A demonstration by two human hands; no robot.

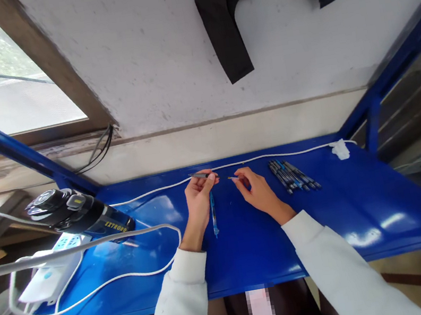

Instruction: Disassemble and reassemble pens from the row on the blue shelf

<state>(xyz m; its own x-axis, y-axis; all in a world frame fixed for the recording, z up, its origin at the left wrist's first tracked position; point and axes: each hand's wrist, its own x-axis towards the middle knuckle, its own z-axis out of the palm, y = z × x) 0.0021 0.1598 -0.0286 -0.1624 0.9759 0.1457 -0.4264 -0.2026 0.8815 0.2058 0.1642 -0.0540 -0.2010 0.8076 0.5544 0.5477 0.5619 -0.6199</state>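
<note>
Left hand (197,197) pinches a dark pen barrel (200,174). Right hand (257,190) pinches a small pen part (232,177) above the blue surface (326,224).

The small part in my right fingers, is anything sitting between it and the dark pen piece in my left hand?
Nothing visible does. The right hand pinches the small part just right of the dark pen piece held by the left hand, with only bare blue table beneath the gap.
</note>
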